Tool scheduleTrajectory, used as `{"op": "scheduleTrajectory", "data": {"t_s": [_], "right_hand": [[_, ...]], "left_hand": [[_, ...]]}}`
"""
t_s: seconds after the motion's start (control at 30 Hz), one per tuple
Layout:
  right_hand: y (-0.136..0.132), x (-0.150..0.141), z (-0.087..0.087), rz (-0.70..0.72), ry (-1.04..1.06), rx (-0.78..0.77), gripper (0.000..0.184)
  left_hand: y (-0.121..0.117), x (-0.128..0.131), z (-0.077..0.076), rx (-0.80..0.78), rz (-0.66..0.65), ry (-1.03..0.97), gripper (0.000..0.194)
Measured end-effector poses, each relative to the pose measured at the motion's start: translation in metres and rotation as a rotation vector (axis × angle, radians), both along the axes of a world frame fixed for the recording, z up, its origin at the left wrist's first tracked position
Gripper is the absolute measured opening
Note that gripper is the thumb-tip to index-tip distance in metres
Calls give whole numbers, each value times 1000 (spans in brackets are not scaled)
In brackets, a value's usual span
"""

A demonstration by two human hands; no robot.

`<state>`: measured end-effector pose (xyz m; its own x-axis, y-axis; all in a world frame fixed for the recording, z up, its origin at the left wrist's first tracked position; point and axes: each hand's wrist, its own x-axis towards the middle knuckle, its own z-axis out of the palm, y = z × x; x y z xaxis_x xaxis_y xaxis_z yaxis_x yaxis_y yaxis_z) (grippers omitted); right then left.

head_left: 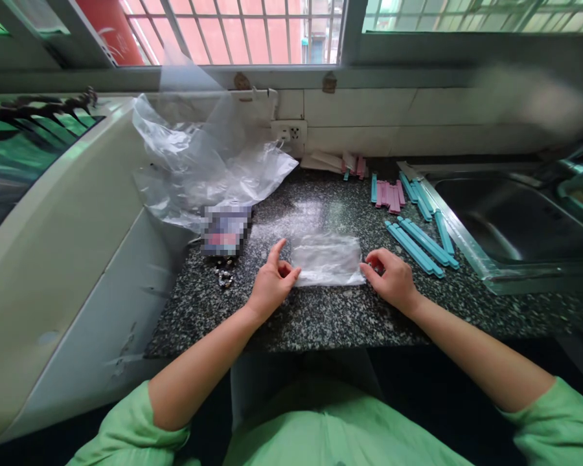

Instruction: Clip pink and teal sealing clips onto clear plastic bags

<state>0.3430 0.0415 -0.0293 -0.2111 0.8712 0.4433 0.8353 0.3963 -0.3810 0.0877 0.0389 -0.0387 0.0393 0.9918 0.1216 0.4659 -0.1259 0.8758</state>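
Observation:
A small clear plastic bag [326, 259] lies flat on the speckled stone counter, its near edge somewhat crinkled. At its left edge my left hand [271, 279] pinches the near corner with the thumb, while the index finger points up and away. On the opposite side my right hand [391, 277] has its fingers curled and the thumb and fingertips closed at the bag's right edge. Right of the bag lie several long blue bag-sealing clips [414, 249], with shorter pink clips [390, 195] behind them.
A large crumpled plastic bag [199, 165] stands at the back left, beside a blurred-out packet [225, 230] and a beaded chain [225, 278]. A steel sink [525, 220] is set in on the right. More pink clips [354, 165] lie near the wall socket [291, 133]. A white appliance [78, 259] borders the left.

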Motion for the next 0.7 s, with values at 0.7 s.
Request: {"op": "scheduleTrajectory", "data": {"t_s": [0.7], "right_hand": [[-5, -17, 0, 428, -296, 256, 17]], "left_hand": [[-12, 10, -4, 582, -333, 636, 13]]}}
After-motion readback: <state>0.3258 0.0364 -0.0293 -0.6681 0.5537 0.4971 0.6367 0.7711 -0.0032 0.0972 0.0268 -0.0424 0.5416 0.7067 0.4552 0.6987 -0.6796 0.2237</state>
